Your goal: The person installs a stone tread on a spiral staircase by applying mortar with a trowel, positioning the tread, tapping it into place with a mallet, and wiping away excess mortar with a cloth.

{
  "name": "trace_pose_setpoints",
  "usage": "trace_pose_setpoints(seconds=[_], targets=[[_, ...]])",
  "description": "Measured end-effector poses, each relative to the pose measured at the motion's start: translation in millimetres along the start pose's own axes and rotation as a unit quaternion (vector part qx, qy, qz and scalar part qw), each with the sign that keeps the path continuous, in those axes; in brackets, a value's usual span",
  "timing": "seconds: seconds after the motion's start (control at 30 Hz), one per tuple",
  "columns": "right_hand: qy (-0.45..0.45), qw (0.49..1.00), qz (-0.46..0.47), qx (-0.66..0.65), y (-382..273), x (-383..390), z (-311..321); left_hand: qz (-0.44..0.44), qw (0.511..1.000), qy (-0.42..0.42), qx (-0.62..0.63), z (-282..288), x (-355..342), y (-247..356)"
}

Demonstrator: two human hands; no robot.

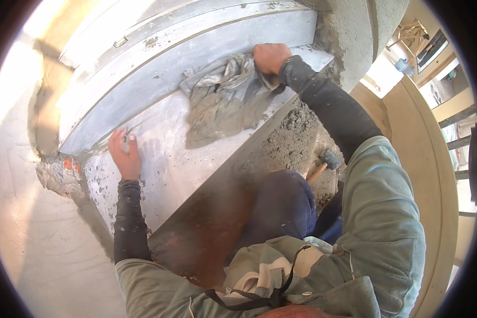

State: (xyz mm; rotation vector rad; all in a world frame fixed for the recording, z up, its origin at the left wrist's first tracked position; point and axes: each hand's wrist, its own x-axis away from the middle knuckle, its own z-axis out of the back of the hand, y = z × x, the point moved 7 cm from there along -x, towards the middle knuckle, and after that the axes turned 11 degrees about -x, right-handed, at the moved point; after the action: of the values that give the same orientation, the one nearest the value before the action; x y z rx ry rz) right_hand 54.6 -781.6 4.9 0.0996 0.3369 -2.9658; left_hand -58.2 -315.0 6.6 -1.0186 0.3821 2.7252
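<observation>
A dirty grey rag (222,103) hangs bunched from my right hand (271,57), which is closed on its upper right corner. The cloth spreads over a pale, mortar-spotted stair slab (161,153), just below the upright face of the step (206,63). On the left, near the corner where the slab meets the wall, my left hand (125,156) rests with thumb and fingers apart. Nothing I can make out is in it.
Wet grey mortar (299,127) lies below the slab's front edge. A hammer (329,159) with a wooden handle stands by my knee. Rough plastered wall (16,185) borders the left, a curved wooden panel (424,143) the right. Higher steps rise ahead.
</observation>
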Motion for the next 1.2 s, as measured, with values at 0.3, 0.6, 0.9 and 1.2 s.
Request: trace_pose_setpoints(seconds=[0.3,0.6,0.9,1.2], targets=[[0.035,0.982,-0.185,0.018,183,50,40,-0.059,0.956,-0.226,0.180,-53,-25,267],[0.139,0.803,0.056,-0.578,62,118,86,-0.041,0.929,-0.081,0.359,-65,-34,382],[0.258,0.876,-0.020,-0.408,78,201,66,-0.188,0.977,-0.088,-0.047,-75,-96,344],[0.185,0.882,-0.043,-0.431,45,257,-10,-0.303,0.898,-0.316,-0.050,-157,-67,353]])
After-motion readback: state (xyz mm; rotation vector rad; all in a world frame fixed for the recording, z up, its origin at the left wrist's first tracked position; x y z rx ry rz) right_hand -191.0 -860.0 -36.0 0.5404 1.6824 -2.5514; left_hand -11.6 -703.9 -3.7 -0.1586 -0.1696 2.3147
